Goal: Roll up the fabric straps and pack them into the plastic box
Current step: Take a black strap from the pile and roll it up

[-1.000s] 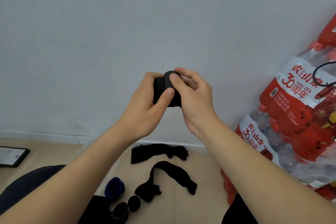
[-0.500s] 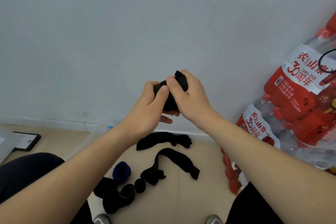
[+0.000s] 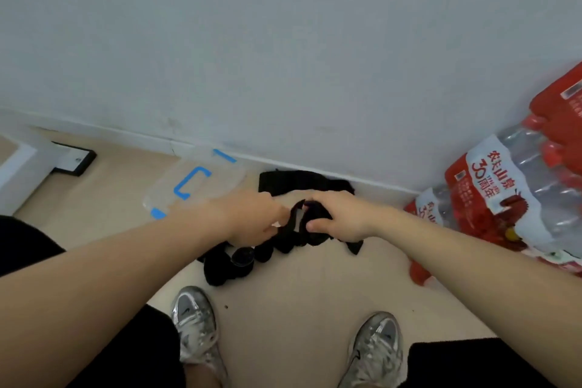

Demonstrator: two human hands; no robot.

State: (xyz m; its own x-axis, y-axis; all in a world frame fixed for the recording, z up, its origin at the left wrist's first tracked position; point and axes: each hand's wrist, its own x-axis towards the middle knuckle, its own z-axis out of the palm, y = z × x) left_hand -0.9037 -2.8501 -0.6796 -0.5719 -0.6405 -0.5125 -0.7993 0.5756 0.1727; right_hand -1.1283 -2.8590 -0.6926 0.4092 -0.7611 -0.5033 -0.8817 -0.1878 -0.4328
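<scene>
The right hand [image 3: 341, 217] grips a half-rolled black strap [image 3: 294, 230] low over the floor [image 3: 315, 293]. The left hand [image 3: 252, 220] pinches its loose tail. It looks soft, light and springy, so it is best held across the coil or it may unroll. The box [image 3: 195, 183] sits near, to the left.

Both bare forearms stretch forward and down. The left hand [image 3: 252, 220] and right hand [image 3: 341, 217] nearly meet, each pinching the black strap [image 3: 291, 235].
</scene>
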